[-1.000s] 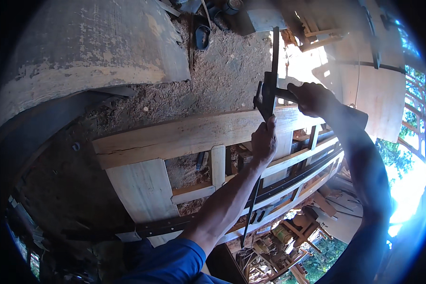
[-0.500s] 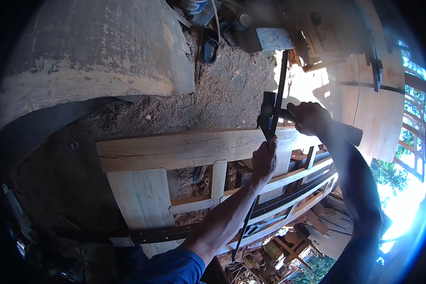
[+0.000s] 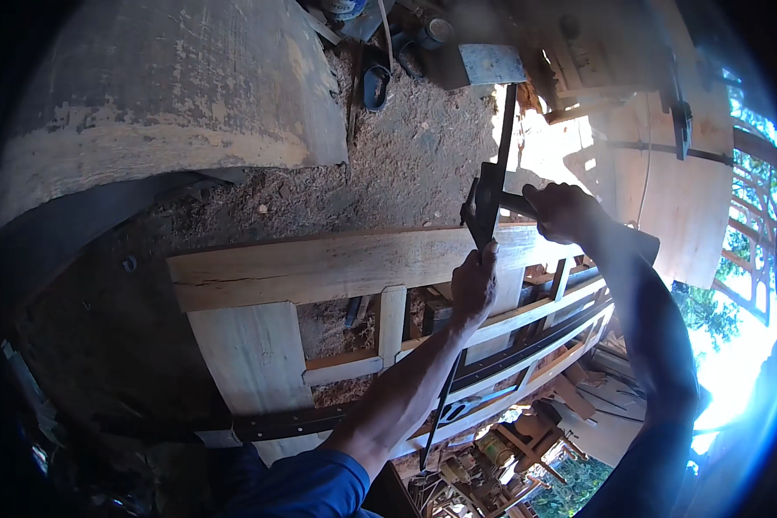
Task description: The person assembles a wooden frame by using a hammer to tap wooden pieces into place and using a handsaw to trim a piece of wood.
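Observation:
My right hand (image 3: 565, 212) is closed round the handle of a hammer (image 3: 516, 204). The dark hammer head (image 3: 489, 186) overlaps a long dark metal bar, right by its sliding jaw; I cannot tell whether they touch. My left hand (image 3: 475, 281) is closed round the bar clamp (image 3: 508, 121) just below that jaw (image 3: 471, 211). The bar runs from the far side, across a pale wooden frame, toward me. Beneath my left hand lies the frame (image 3: 337, 263), made of a wide rail, panels and short slats. My left forearm hides part of it.
A large worn wooden slab (image 3: 181, 95) stands at the far left. Sawdust covers the ground (image 3: 388, 164). A sandal (image 3: 375, 84) and a bucket (image 3: 344, 7) lie at the back. Pale boards (image 3: 686, 207) stand at the right. Wood scraps (image 3: 501, 457) are heaped near the lower edge.
The hammer head has shifted from behind the bar to in front of it, near the jaw. My left hand keeps its hold, and the whole view has drifted slightly.

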{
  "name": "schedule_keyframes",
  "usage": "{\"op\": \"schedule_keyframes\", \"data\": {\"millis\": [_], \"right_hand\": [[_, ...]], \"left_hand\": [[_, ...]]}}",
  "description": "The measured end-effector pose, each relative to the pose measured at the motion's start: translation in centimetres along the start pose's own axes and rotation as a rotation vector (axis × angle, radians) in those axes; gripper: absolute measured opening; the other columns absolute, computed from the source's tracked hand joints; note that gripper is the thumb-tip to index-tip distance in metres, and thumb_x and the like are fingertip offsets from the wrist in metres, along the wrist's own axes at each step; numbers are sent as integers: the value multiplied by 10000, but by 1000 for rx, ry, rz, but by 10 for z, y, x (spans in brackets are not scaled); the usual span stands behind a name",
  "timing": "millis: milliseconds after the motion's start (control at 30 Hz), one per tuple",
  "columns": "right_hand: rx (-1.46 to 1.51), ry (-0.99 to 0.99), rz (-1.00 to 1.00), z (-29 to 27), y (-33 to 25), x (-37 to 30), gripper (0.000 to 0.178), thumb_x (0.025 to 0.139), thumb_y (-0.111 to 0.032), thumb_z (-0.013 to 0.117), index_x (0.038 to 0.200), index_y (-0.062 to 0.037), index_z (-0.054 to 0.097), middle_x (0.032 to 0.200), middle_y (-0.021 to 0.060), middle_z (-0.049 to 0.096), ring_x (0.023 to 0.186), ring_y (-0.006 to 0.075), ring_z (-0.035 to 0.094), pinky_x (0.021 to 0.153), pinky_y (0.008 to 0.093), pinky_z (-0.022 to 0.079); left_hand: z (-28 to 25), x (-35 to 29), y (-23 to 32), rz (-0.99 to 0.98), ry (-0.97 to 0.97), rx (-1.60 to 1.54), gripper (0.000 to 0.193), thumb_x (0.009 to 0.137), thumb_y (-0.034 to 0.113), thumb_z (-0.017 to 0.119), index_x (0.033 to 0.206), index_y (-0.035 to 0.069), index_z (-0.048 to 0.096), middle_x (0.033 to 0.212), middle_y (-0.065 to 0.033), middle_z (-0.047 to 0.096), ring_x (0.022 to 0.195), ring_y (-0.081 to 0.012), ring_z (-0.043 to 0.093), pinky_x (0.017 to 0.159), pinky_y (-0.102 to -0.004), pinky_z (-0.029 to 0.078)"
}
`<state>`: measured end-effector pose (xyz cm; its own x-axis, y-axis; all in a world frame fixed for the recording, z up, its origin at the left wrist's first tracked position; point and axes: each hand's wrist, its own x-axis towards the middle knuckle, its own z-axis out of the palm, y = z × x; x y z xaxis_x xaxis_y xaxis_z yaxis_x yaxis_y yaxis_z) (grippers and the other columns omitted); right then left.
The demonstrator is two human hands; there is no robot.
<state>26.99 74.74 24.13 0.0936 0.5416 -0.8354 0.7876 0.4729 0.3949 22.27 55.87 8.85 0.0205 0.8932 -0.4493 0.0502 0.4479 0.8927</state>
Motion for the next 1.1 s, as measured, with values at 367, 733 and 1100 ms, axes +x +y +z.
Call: {"op": "schedule_keyframes", "data": {"millis": [367,733,1100], "right_hand": [[96,171,40,27,2,-6,563,845,0,531,1382,-166,490,1018,148,664,917,331,691,825,447,572],[442,280,323,85,-10,-80,305,886,-198,629,1169,-102,565,870,192,687,865,375,694,768,506,532],[2619,115,404,339,-280,-335,218,783,-155,686,925,-55,553,675,39,584,547,133,593,519,288,485]], "left_hand": [[4,5,-6,-163,-11,-118,670,1000,616,400,826,6,617,692,-267,644,727,-479,658,645,-562,499],[-2,8,-1,113,-6,35,659,1054,539,244,1071,-18,596,877,-309,651,849,-521,609,772,-588,438],[-13,-17,-44,-126,-232,-191,654,1023,587,380,1137,-45,503,869,-186,650,708,-338,624,705,-478,478]]}}
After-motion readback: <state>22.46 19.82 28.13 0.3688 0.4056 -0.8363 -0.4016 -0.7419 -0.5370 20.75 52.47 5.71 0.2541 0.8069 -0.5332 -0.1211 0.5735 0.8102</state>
